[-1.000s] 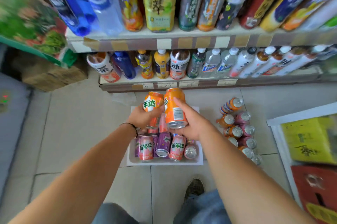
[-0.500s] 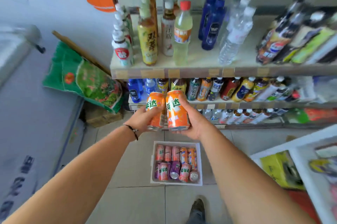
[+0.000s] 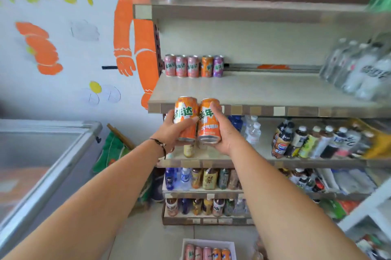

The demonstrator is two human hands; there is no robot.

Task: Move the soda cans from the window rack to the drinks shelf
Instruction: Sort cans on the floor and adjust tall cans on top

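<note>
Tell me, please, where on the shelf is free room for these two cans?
Bare shelf board lies between the row of five cans at the back left and the water bottles on the right. The front edge is also free.

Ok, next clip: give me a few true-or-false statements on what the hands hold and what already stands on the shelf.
1. Each hand holds one orange soda can. True: the left hand grips the left orange can, the right hand the right orange can.
2. The two held cans are well apart. False: they are side by side, about touching.
3. Five cans stand at the back of the drinks shelf. True: three pink cans, an orange shelf can and a purple can.
4. The held cans rest on that shelf. False: they are in the air in front of its front edge.
5. The white tray on the floor holds bottles. False: it holds cans.
</note>
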